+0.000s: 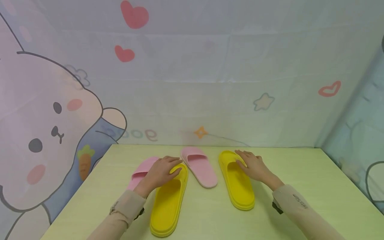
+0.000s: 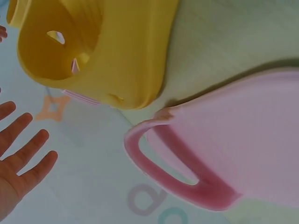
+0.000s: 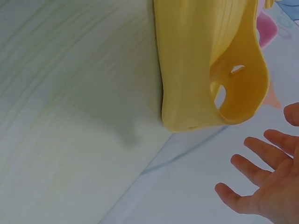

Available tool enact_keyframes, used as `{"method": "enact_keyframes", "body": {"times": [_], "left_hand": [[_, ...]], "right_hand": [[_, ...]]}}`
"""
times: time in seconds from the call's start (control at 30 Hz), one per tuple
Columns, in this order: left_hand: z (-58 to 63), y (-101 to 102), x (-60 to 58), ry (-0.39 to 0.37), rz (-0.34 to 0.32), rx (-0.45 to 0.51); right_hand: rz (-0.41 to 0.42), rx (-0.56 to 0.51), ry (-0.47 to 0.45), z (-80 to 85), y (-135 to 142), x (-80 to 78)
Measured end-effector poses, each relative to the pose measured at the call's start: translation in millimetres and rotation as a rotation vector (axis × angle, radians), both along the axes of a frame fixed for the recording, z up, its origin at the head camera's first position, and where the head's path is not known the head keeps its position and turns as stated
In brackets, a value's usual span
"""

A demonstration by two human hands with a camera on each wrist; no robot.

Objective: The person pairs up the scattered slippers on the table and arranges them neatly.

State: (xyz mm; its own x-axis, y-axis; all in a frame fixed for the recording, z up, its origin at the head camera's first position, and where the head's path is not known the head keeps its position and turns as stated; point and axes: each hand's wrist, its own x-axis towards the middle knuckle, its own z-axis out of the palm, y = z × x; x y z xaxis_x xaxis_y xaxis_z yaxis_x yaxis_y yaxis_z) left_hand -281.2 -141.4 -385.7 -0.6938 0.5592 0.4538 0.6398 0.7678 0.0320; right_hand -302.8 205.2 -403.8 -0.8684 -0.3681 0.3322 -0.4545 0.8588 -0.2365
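Two yellow slippers lie on the table, toes toward the back. My left hand (image 1: 160, 171) is over the toe of the left yellow slipper (image 1: 166, 210), partly covering its strap. In the left wrist view that hand (image 2: 18, 161) has its fingers spread and straight, apart from the slipper. My right hand (image 1: 253, 166) hovers beside the toe of the right yellow slipper (image 1: 240, 188); the right wrist view shows its fingers (image 3: 252, 170) spread, with nothing held. One pink slipper (image 1: 147, 164) is partly hidden behind my left hand and wrist. Another pink slipper (image 1: 204, 170) lies slanted between the yellow pair.
The pale yellow-green table (image 1: 300, 186) meets a cloth backdrop (image 1: 195, 66) along its far edge. Printed hearts, a star and a large cartoon animal (image 1: 60, 126) decorate the cloth, which also hangs along the right side.
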Motion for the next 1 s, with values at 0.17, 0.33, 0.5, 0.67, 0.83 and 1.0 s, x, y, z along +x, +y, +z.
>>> {"method": "enact_keyframes", "body": {"times": [0.17,0.33,0.5,0.67,0.83,1.0], "left_hand": [[-6.5,-4,-1.5,0.032,-0.02,-0.021],[-16.4,-7,-3.7,0.053,0.001,-0.075],[-24.6,-10,-2.8,0.057,0.019,-0.098],[-29.1,-11,0.2,0.049,0.028,-0.126],[-28.1,-11,6.9,0.04,0.034,-0.168],[-28.7,-12,12.0,0.081,0.013,-0.193]], "right_hand": [[-0.001,-0.002,-0.044,-5.0,0,-3.8],[0.001,-0.002,-0.068,-8.8,-1,-4.5],[0.011,0.001,-0.074,-10.9,-2,-2.4],[0.028,0.024,-0.071,-12.9,-4,-1.9],[0.051,0.066,-0.067,-17.0,-4,-2.2],[0.063,0.101,-0.04,-21.4,-3,-2.4]]}}
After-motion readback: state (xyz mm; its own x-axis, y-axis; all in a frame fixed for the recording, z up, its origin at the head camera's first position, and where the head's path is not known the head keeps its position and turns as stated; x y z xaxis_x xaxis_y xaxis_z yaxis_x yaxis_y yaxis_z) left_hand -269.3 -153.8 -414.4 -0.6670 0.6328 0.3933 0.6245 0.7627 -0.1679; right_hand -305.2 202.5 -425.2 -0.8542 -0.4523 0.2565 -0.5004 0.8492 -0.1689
